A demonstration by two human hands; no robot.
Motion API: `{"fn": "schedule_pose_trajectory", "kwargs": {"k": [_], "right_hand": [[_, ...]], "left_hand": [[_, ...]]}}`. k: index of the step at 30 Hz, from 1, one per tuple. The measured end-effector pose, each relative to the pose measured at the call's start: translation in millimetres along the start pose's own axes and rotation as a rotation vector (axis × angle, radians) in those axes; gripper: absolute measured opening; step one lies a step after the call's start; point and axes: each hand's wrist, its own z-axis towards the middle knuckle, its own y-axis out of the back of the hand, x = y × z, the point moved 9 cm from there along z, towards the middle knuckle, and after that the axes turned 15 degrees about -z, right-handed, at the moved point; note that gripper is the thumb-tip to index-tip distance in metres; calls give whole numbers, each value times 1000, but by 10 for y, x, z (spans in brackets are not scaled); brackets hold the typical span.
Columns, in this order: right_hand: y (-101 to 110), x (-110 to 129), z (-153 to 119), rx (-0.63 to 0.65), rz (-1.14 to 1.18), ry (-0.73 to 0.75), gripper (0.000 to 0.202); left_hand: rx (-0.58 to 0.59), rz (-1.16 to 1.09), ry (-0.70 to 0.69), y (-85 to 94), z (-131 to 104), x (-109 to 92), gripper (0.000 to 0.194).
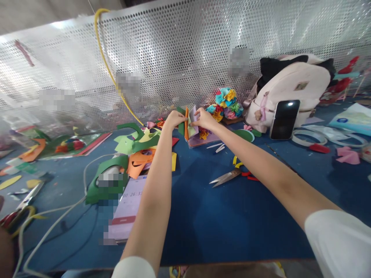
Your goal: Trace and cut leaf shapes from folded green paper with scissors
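Observation:
Both of my arms reach forward to a stack of coloured paper sheets (187, 122) standing on edge at the back of the blue table. Green, orange, pale green and lilac sheets show in it. My left hand (175, 119) is closed at the stack's left side, its fingertips on the green and orange sheets. On the other side my right hand (205, 119) pinches the pale green and lilac sheets. The sheets fan apart between the two hands. Below them lies a purplish packet (203, 139). Scissors (227, 177) with red and yellow handles rest under my right forearm.
Paper pompoms (226, 98) and a pale pink backpack (292, 88) with a phone (285, 119) leaning on it stand at right. Cut paper scraps (140, 161), a timer phone (129, 208) and a white cable (55, 208) lie left. A perforated metal screen (179, 46) closes the back.

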Motion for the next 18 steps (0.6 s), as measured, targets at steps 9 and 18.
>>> {"fn": "schedule_pose_trajectory", "kwargs": {"k": [9, 18], "right_hand": [[37, 310, -84, 48, 52, 231, 26], [6, 316, -73, 84, 26, 260, 25]], "left_hand": [[-44, -55, -2, 36, 48, 20, 34], [-32, -31, 3, 60, -5, 24, 35]]}}
